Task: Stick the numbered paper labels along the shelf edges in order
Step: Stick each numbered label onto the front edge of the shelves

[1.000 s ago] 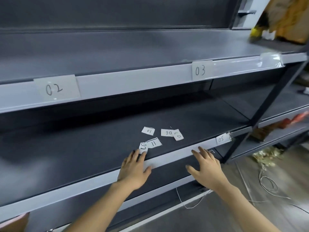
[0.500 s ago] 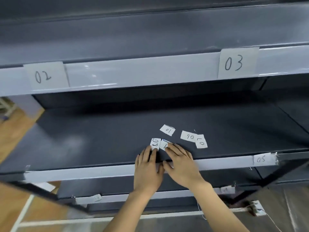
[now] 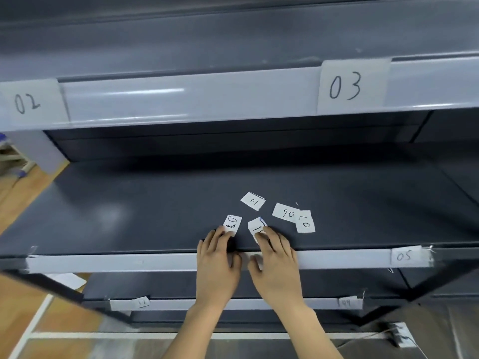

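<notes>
Several loose numbered paper labels lie on the dark middle shelf [image 3: 129, 208]. The fingertips of my left hand [image 3: 217, 263] rest on the label "08" [image 3: 233, 224]. Straight fingers of my right hand [image 3: 276, 263] press on the label "11" [image 3: 256, 226], which lies tilted. Both thumbs sit at the grey shelf edge [image 3: 116, 263]. Labels "10" [image 3: 253, 201], "06" [image 3: 286, 213] and one more label [image 3: 305, 222] lie free behind the hands. Stuck labels "02" [image 3: 28, 103] and "03" [image 3: 350, 85] are on the upper edge, "05" [image 3: 404, 256] on the middle edge.
The lower shelf edge [image 3: 246, 304] carries small labels "12" [image 3: 142, 302] and "04" [image 3: 346, 303]. Black frame posts stand at the lower left and right. Wooden floor shows at the left, a cable and plug [image 3: 396, 332] at the lower right.
My hands went from the shelf edge up to the loose labels. Labels "08" and "11", which overlapped, now lie apart under my fingers. The view swung left and closer.
</notes>
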